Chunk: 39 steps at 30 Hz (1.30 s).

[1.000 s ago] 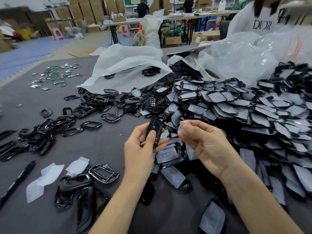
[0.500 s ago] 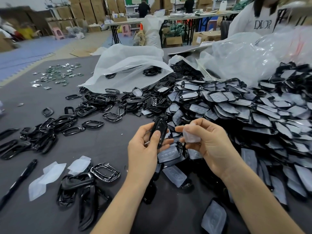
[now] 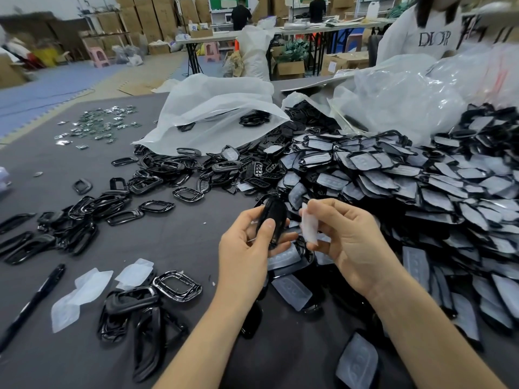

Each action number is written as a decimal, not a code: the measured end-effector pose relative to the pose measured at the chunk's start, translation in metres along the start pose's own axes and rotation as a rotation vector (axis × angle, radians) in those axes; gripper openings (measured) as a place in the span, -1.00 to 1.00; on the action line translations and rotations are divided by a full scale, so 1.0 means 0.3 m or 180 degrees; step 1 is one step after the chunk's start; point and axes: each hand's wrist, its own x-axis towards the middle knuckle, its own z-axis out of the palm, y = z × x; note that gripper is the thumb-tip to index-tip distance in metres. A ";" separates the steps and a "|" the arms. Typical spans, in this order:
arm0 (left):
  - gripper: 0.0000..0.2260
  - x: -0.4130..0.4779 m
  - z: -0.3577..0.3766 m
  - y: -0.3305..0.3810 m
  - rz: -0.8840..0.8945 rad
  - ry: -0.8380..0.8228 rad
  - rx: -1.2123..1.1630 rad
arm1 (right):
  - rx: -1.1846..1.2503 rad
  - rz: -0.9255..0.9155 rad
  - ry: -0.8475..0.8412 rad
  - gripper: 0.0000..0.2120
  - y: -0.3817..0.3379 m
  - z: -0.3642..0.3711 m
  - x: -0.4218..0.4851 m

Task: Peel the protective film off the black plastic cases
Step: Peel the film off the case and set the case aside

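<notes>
Film now clear of case edge

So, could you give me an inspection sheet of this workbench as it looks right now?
Surface: dark grey table mat, heavily strewn.
Job's things: one bare glossy black plastic case; a big heap of film-covered black cases.
Clutter: peeled white films, black oval frames, black pen, translucent plastic bags.
Grips: left hand holds the bare case; right hand pinches a peeled translucent film.
Cables: nothing seen on the table.
Surroundings: stacked cardboard boxes, a person in a white top.
</notes>
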 end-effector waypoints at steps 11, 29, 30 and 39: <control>-0.81 -0.001 -0.006 -0.028 0.0089 -0.0085 0.0261 | -0.0385 -0.0352 -0.0018 -0.76 0.014 0.010 -0.003; -0.82 -0.013 0.000 -0.044 0.0652 -0.0537 0.0703 | -0.0722 -0.0826 0.0550 -0.79 0.037 0.026 0.002; -0.82 -0.014 0.001 -0.044 0.0665 -0.0543 0.0715 | -0.0842 -0.0838 0.0586 -0.77 0.040 0.025 0.005; -0.68 0.001 -0.008 -0.057 0.0592 -0.0636 0.0922 | -0.1097 -0.0743 0.0670 -0.85 0.051 0.017 0.012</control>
